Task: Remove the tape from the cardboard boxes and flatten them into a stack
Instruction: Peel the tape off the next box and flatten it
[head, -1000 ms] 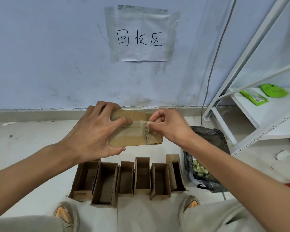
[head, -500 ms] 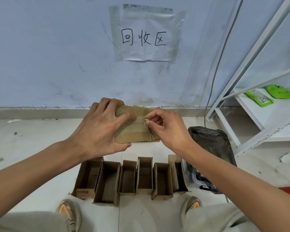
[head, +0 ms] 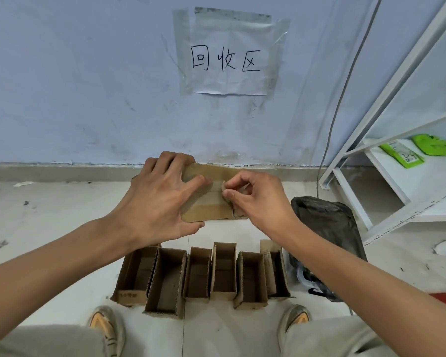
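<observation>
Between my hands, the cardboard box (head: 209, 202) hangs above the floor: left hand (head: 162, 202) curled round its left end, right hand (head: 255, 199) pinching a lifted tape (head: 223, 188) edge. Light, stiff cardboard; thin tape probably tears, so grip low.

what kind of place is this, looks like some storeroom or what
Probably a storeroom corner set up for recycling. A handwritten paper sign reading 回收区 (recycling area) is taped to the scuffed wall, a white metal shelving rack stands at right, and open cardboard boxes line the tiled floor beside a black bag.
</observation>
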The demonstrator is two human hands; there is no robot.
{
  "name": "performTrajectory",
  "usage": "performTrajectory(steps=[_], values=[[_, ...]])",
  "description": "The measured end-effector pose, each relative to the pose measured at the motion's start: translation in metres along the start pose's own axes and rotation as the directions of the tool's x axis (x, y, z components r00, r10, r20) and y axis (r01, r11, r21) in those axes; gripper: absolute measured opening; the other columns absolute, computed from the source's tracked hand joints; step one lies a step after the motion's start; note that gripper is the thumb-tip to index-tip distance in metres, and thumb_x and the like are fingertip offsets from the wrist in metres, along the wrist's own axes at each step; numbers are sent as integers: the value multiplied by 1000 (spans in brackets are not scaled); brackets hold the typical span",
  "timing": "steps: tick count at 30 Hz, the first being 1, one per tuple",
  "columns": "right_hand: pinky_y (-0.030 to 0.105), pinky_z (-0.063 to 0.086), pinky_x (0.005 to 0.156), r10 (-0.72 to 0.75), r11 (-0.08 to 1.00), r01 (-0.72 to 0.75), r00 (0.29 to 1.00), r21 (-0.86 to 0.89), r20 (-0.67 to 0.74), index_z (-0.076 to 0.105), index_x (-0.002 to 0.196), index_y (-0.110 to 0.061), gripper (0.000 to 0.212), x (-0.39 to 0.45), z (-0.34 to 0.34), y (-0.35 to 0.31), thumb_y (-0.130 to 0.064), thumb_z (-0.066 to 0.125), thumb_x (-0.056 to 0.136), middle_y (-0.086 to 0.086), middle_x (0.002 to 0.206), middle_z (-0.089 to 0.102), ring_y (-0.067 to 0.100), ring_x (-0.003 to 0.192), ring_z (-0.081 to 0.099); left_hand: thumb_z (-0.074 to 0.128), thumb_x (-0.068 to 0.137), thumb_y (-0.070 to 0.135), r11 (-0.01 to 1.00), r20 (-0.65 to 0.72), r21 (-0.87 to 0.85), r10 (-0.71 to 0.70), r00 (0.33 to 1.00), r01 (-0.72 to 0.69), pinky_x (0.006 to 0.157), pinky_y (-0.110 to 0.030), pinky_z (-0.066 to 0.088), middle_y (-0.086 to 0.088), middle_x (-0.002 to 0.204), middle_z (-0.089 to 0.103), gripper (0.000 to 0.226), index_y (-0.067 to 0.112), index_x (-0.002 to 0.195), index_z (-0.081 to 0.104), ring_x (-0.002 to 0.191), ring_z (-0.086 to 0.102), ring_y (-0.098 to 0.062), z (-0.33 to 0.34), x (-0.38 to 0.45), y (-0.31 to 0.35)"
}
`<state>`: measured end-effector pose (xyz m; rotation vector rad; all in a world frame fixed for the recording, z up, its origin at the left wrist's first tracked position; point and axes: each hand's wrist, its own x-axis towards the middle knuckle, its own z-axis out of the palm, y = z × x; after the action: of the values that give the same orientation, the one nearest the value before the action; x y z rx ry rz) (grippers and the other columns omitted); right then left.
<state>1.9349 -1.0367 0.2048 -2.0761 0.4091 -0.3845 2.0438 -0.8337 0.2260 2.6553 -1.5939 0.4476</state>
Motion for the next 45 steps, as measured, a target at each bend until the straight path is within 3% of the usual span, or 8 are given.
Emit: performTrajectory(steps=[3,7,11,16,32,35,38,45], values=[[32,60,62,62,994,-67,996,-86,-64,68,95,-24,22,-1,5,-4,-27,88,85,-6,79,71,10,67,71,66,64,70,1000,-9,12,24,1000,-24,94,-50,43,-11,134,48,71,31,124,61,123,44,-35,0,1,6],[22,54,52,268,952,-253,961,172,-73,68,97,-20,21,-3,10,-7,-19,85,85,-3,74,71,8,52,65,68,65,69,999,2,34,29,1000,-29,94,-50,43,-11,135,48,70,30,123,61,122,44,-35,-2,5,8],[20,50,51,449,782,-460,884,420,132,73,91,-9,4,3,2,-3,-8,77,90,2,66,64,9,50,55,70,66,70,999,60,37,18,998,-20,96,-53,47,-10,138,46,72,32,126,57,129,42,-36,0,3,8],[20,48,48,401,702,-497,868,511,293,74,100,-8,8,7,-8,4,-9,77,93,0,76,68,11,58,62,63,66,74,994,95,110,-12,995,1,104,-54,36,-10,134,50,74,32,127,54,138,39,-37,-1,1,5],[15,49,48,326,521,-613,786,594,525,69,101,-10,10,9,-8,7,-14,75,94,1,83,64,9,64,62,50,68,85,981,236,182,26,971,-71,90,-47,39,-9,123,49,90,31,141,39,106,48,-30,13,7,7],[19,46,51,327,670,-555,817,493,475,69,101,-10,6,11,-12,8,-14,72,97,2,82,66,11,66,62,42,73,80,984,239,151,57,969,-95,91,-49,37,-12,121,53,83,40,146,39,110,48,-31,13,9,8],[21,46,51,343,879,-407,902,248,263,66,97,-11,3,13,-18,11,-10,68,97,13,93,77,14,67,67,42,70,76,980,250,165,65,966,-109,95,-53,38,-16,123,50,80,43,143,44,116,49,-35,9,12,8],[30,57,54,196,959,-218,971,181,134,59,92,-7,19,15,-19,24,-9,78,92,17,80,77,23,59,70,40,72,76,987,239,134,58,969,-92,94,-51,42,-15,125,48,80,44,145,41,111,51,-33,10,12,7]])
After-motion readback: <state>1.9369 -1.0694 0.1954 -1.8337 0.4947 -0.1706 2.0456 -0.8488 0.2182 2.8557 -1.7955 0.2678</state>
